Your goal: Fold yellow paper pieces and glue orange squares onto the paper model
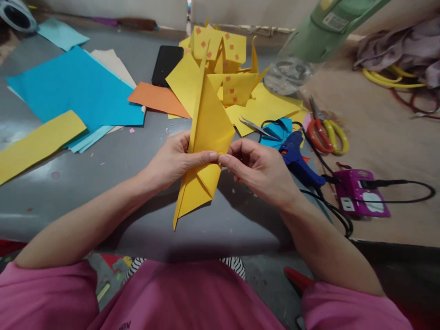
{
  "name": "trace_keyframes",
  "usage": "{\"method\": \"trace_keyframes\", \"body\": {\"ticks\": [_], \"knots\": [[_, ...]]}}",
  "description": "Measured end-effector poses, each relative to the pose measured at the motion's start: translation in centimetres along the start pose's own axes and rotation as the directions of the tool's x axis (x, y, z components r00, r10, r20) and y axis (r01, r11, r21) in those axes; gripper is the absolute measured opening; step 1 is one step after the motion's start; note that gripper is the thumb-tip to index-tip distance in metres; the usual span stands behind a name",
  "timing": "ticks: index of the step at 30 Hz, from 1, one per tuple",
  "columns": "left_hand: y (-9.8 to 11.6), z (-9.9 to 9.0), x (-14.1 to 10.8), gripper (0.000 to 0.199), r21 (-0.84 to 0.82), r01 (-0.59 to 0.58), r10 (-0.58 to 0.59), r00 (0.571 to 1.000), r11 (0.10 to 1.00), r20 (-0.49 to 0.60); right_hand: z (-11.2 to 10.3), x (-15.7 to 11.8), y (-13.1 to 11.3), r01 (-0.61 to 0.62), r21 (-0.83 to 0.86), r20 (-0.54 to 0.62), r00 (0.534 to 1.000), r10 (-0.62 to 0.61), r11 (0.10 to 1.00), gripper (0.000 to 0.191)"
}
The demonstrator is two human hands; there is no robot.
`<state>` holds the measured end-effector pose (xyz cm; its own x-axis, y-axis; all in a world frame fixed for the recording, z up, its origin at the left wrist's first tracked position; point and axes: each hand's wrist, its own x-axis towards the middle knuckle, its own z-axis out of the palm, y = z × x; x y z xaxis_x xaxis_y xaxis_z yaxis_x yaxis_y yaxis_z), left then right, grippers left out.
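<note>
A folded piece of yellow paper (209,123), long and pointed at both ends, is held up slantwise over the grey table. My left hand (175,158) grips it from the left, thumb laid across its front and fingers behind it. At its right edge, my right hand (261,169) pinches the paper between thumb and forefinger, close to the left thumb's tip. Just beyond the folded paper stand yellow paper shapes dotted with orange squares (237,89), partly covered by it.
Blue paper sheets (79,87), a yellow strip (37,146) and an orange piece (160,98) lie left. A black phone (167,64) is behind. On the right are a blue glue gun (300,158), scissors (326,133), a purple power block (360,192) with cables and a green-topped bottle (316,41).
</note>
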<state>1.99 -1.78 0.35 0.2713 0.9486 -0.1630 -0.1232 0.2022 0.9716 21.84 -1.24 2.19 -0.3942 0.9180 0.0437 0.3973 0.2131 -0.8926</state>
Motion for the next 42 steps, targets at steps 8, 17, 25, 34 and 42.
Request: {"method": "trace_keyframes", "body": {"ticks": [8, 17, 25, 34, 42], "knots": [[1.1, -1.2, 0.4, 0.048, 0.040, 0.136, -0.139, 0.988, 0.990, 0.062, -0.4, 0.4, 0.4, -0.098, 0.122, 0.012, 0.995, 0.098, 0.988, 0.038], [0.6, -0.7, 0.2, 0.039, 0.079, 0.138, -0.139, 0.990, 0.987, 0.010, -0.2, 0.5, 0.2, -0.106, 0.178, 0.032, 0.994, 0.102, 0.978, 0.040], [0.4, -0.5, -0.1, 0.043, 0.098, 0.133, -0.138, 0.990, 0.986, 0.044, -0.3, 0.3, 0.2, -0.022, -0.001, 0.040, 0.999, 0.022, 1.000, 0.045], [0.9, -0.9, 0.3, 0.047, 0.039, 0.181, -0.183, 0.980, 0.983, 0.074, -0.4, 0.2, 0.4, -0.018, -0.006, -0.038, 0.999, 0.018, 1.000, 0.040], [1.5, -1.5, 0.5, 0.037, 0.014, 0.252, -0.252, 0.961, 0.968, 0.117, -0.9, 0.4, 0.4, -0.041, 0.009, -0.072, 0.997, 0.042, 0.999, 0.040]]}}
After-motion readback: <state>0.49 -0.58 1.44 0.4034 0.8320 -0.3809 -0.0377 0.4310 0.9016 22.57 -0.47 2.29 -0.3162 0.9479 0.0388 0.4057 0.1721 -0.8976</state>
